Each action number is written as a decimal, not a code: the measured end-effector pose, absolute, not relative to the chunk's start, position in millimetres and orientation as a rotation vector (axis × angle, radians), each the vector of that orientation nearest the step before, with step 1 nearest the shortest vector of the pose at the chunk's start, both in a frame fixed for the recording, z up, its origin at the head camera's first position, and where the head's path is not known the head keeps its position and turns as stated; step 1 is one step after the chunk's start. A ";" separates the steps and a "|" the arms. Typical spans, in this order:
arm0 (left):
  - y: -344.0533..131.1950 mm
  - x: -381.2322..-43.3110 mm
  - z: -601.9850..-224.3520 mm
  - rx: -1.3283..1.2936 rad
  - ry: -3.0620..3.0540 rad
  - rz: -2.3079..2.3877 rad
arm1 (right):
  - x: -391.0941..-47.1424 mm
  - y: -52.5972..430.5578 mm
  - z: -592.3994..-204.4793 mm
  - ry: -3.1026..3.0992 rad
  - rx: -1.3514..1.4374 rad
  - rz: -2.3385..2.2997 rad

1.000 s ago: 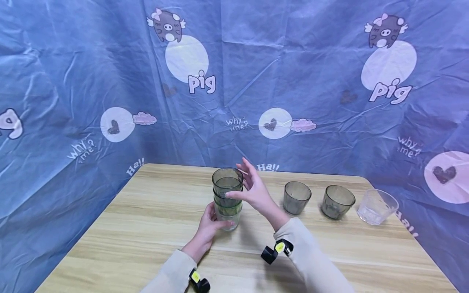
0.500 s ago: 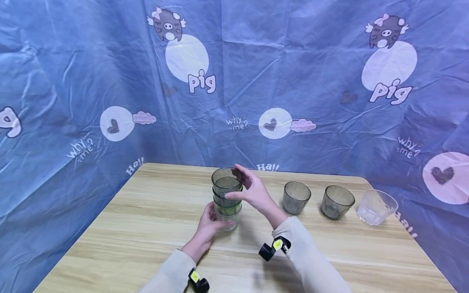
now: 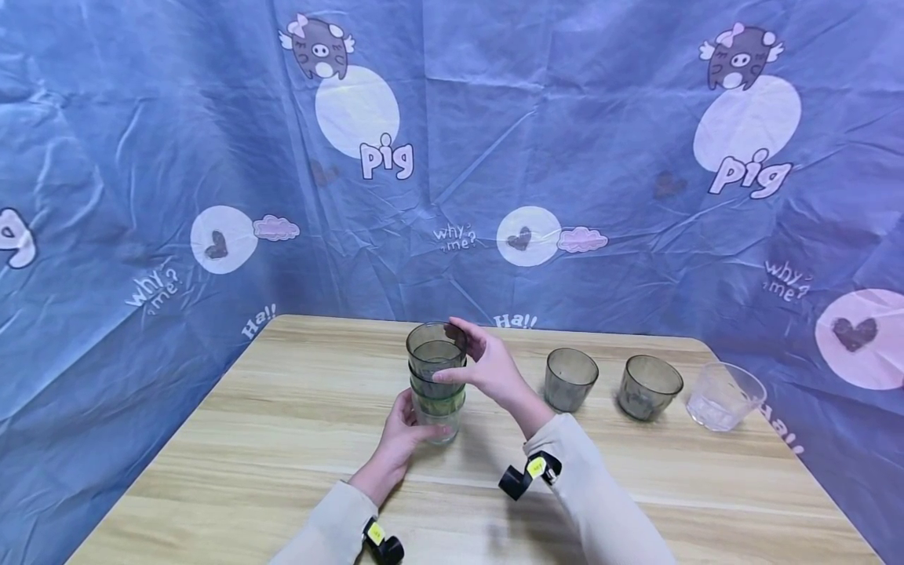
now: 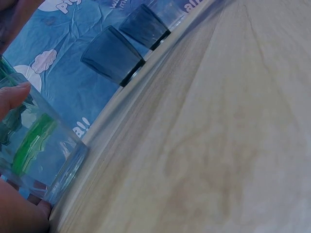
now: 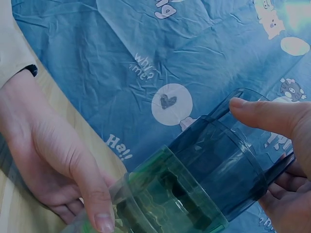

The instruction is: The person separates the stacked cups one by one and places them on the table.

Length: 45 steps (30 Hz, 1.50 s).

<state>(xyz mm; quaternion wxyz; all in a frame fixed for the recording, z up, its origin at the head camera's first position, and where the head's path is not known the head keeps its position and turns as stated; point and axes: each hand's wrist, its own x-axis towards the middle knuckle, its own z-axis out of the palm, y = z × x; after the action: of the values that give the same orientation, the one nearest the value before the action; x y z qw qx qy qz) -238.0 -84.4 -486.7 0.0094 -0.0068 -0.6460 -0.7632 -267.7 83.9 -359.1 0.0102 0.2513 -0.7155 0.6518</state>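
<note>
A stack of nested glasses stands upright in the head view: a clear glass (image 3: 446, 421) at the bottom, a green glass (image 3: 443, 404) in it, and smoky dark glasses above. My left hand (image 3: 398, 441) grips the clear glass low down, thumb in front and fingers behind. At the top, my right hand (image 3: 494, 372) holds the uppermost smoky glass (image 3: 428, 345) between thumb and fingers. The right wrist view shows the thumb against the dark glass (image 5: 218, 165), with the fingers on its other side. In the left wrist view, the clear base (image 4: 68, 177) meets the tabletop.
Right of the stack, two smoky glasses (image 3: 571, 382) (image 3: 649, 390) and a clear glass (image 3: 723, 400) stand apart in a row on the wooden table (image 3: 282, 439). Behind the table hangs a blue printed cloth (image 3: 466, 157).
The right fingers, raised off the rim a second ago, have come down against the top smoky glass. My left hand and the stack have stayed in place.
</note>
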 end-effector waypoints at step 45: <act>-87.4 -238.1 -484.5 -0.042 -2.032 -2.383 | -268.6 84.4 -351.5 -2.190 0.733 2.150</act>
<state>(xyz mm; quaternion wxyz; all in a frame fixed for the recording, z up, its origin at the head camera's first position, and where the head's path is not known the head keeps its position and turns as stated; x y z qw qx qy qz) -238.1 -87.4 -484.5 0.0046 -0.0134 -0.6487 -0.7609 -268.6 84.4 -351.5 -0.0071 0.2322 -0.6940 0.6814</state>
